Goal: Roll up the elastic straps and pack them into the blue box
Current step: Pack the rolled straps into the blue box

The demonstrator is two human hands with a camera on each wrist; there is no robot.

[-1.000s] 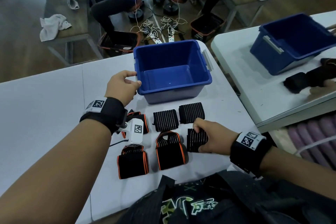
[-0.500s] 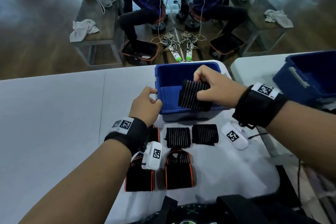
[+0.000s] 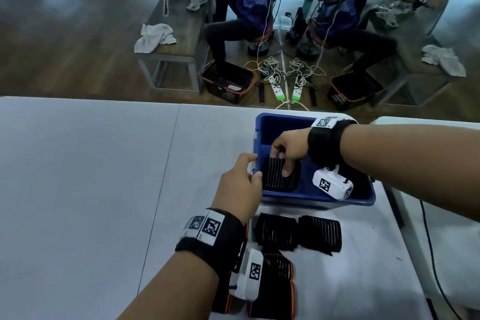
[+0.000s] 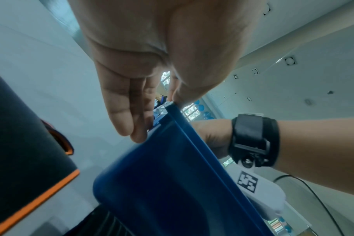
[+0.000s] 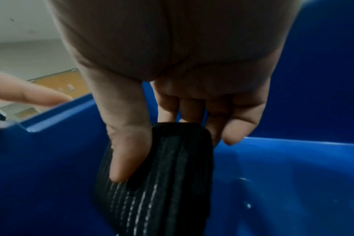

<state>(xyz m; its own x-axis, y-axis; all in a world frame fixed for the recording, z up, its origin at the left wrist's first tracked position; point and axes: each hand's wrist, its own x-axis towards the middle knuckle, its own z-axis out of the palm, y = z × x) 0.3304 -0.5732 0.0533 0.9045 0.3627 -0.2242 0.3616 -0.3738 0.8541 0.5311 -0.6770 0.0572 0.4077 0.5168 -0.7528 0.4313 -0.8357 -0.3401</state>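
Dim, cool light all round in the head view, bluish on the white worktop (image 3: pixel 78 189), with a soft shadow below the blue box (image 3: pixel 311 202). Beyond the blue box the floor and far wall smear into streaky blur, and the worktop's far edge bows with the wide lens. Left wrist view: the ceiling above the blue box (image 4: pixel 172 183) reads pale and evenly lit, the left hand (image 4: pixel 152 63) huge, soft and shaded. Right wrist view: murky and grainy, the right hand (image 5: pixel 172 71) dark and out of focus, small glints on the blue box (image 5: pixel 293 175) floor.
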